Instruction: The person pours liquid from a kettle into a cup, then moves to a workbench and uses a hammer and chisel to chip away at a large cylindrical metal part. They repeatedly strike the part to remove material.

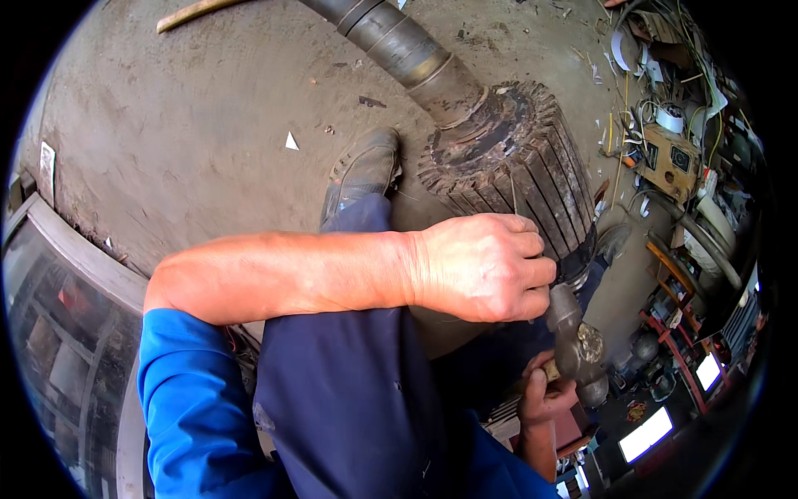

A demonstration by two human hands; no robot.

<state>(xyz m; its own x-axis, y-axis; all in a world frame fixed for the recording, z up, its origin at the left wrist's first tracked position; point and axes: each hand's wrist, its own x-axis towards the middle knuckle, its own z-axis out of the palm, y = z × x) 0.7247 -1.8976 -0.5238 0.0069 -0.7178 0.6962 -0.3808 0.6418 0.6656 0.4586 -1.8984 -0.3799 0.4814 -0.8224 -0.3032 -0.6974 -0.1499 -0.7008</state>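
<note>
A rusty slotted rotor (pixel 549 175) lies in front of me, with a thick metal shaft (pixel 407 58) running from it toward the upper left. My left hand (pixel 490 270) is closed at the rotor's near side; a thin strip shows just above its fingers, and what it grips is mostly hidden. My right hand (pixel 544 399) grips the wooden handle of a hammer, whose worn steel head (pixel 569 333) is just below my left hand's knuckles, near the rotor's lower end; whether they touch I cannot tell.
My shoe (pixel 362 166) is on the dusty floor (pixel 208 141). A wooden stick (pixel 191 12) lies at top left, a glazed frame (pixel 83 258) at left. Clutter lines the right side: cables, hoses, scraps and a worn box (pixel 669 162).
</note>
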